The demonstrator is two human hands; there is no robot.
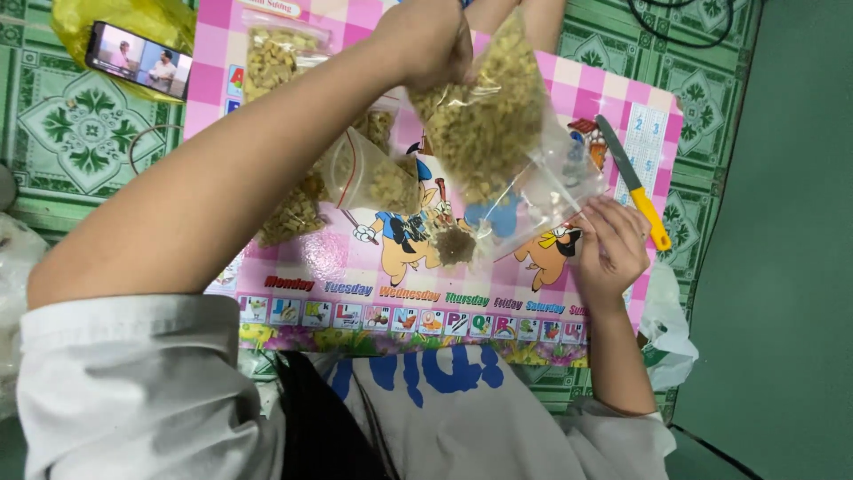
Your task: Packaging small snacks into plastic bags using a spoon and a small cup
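Pink checked plastic mat [613, 98] with cartoon figures, spread over green patterned floor tiles [71, 124]. Above it, a clear plastic bag of tan dried pieces [484, 116], tilted, its upper end gripped in the closed left hand [426, 40]. The right hand [609, 244] pinches the bag's empty lower corner against the mat. Just beside it lies a yellow-handled knife [633, 180]. Small heap of spilled pieces [455, 246] below the bag.

head camera, steep downward, close over pink mat [613, 98]
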